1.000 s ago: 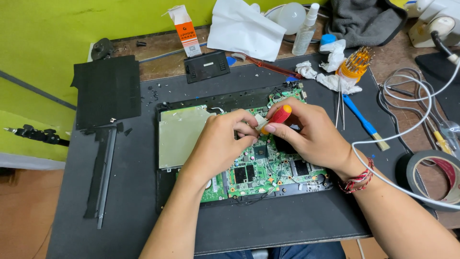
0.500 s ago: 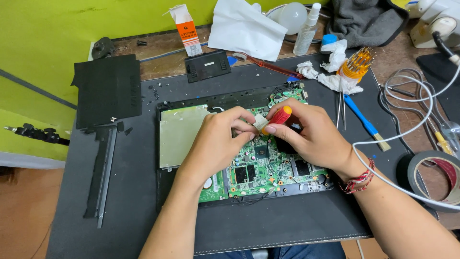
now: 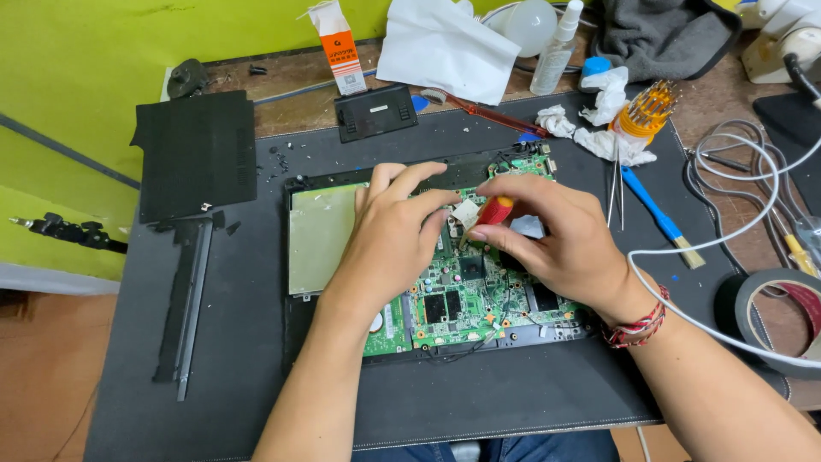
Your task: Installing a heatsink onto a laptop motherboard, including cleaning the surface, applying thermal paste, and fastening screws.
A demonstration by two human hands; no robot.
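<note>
Right hand (image 3: 560,244) grips the screwdriver (image 3: 489,214); left hand (image 3: 395,235) fingers press flat on the board (image 3: 453,295). A slipping tip could likely gouge components.

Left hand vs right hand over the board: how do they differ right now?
The right hand pinches a red-handled screwdriver; the left hand holds no tool and lies with fingers spread on the green circuit board. The right wrist wears a red woven bracelet; the left wrist is bare. The left hand partly overlaps the silver plate; the right hand does not. Both are bare and meet at the board's upper middle.
</note>
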